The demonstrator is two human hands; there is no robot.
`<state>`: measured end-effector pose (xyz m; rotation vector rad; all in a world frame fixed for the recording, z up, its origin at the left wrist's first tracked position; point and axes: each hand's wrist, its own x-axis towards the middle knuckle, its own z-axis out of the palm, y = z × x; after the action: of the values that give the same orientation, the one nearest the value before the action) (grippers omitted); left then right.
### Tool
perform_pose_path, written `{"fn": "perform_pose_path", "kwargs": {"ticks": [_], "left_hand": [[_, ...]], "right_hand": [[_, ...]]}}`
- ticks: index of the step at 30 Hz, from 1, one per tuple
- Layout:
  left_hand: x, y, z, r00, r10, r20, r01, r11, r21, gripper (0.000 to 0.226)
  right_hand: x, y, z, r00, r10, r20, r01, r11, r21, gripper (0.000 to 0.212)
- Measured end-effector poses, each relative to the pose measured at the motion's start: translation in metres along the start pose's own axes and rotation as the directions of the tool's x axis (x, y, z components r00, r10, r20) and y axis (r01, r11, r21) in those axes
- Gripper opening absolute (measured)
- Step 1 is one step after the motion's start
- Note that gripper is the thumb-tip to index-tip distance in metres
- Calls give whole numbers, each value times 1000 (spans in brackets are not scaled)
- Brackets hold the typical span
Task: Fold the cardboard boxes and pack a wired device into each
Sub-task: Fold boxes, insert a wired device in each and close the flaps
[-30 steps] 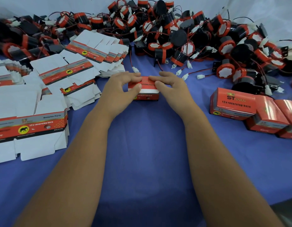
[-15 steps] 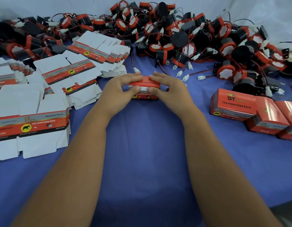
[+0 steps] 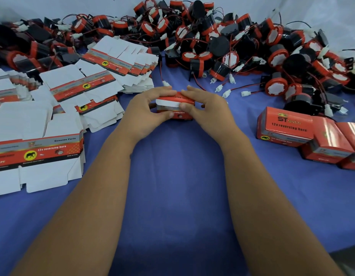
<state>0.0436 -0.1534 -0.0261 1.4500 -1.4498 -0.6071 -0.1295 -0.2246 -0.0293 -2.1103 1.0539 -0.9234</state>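
Observation:
A small red cardboard box stands on the blue cloth at the middle, its top flap partly down with a white tuck strip showing. My left hand grips its left side, fingers curled over the flap and thumb on the front. My right hand grips the right side, fingers on the flap and thumb at the white strip. Whatever is inside the box is hidden. A big heap of black and red wired horns with white plugs lies behind it.
Stacks of flat unfolded boxes cover the left of the blue cloth. Several closed red boxes sit at the right. A loose white plug on a red wire lies just behind my left hand.
Both hands have curled further over the box top and the flap has come down, with the white tuck strip now showing at the front. The box stayed in place.

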Motion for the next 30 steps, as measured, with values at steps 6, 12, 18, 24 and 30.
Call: {"fn": "perform_pose_path", "kwargs": {"ticks": [6,12,18,24,30], "left_hand": [[0,-1,2,1000,25,-17,-23,997,73,57],[0,-3,2,999,26,-25,-25,998,58,55],[-1,-1,0,999,43,3,-43,999,13,48],[2,-4,-1,998,-2,-57,-7,986,-165,34],[2,-5,-1,995,22,-93,-40,980,-193,31]], "right_hand": [[0,-4,-2,998,-69,-5,68,991,-119,38],[-2,-7,-2,999,-44,-32,42,997,-65,35],[-3,-11,-1,995,-45,-94,40,998,-58,29],[-6,-15,1,992,-55,-111,47,996,-71,31],[-6,-14,3,991,-35,-132,30,999,-42,29]]}}
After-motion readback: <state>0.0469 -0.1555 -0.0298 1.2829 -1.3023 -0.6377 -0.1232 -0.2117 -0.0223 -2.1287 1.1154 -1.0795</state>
